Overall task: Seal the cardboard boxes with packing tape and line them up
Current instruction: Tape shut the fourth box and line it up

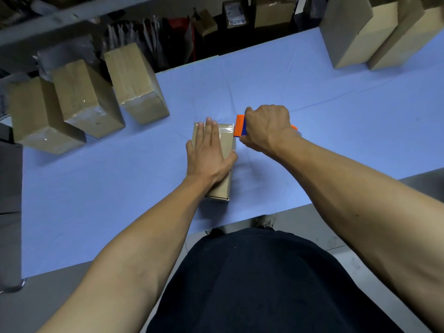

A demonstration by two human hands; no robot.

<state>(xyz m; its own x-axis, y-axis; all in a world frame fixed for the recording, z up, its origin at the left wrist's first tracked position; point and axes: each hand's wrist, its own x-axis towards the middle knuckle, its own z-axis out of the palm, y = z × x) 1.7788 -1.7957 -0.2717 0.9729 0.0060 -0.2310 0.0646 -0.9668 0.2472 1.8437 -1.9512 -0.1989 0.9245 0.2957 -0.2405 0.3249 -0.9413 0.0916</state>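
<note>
A small cardboard box [227,143] stands in the middle of the blue table [312,97]. My left hand [209,152] lies flat on its top with straight fingers, pressing it down. Clear tape [225,128] runs across the box's far end. My right hand [266,128] grips an orange and blue tape dispenser [240,126] at the box's far right corner; most of the dispenser is hidden under the hand. Three taped boxes [86,97] stand in a row at the table's left.
Two taller cardboard boxes [374,32] stand at the far right corner. Behind the table's far edge are shelves with bags and more boxes. A grey cabinet [9,200] sits to the left. The near table edge is close to my body.
</note>
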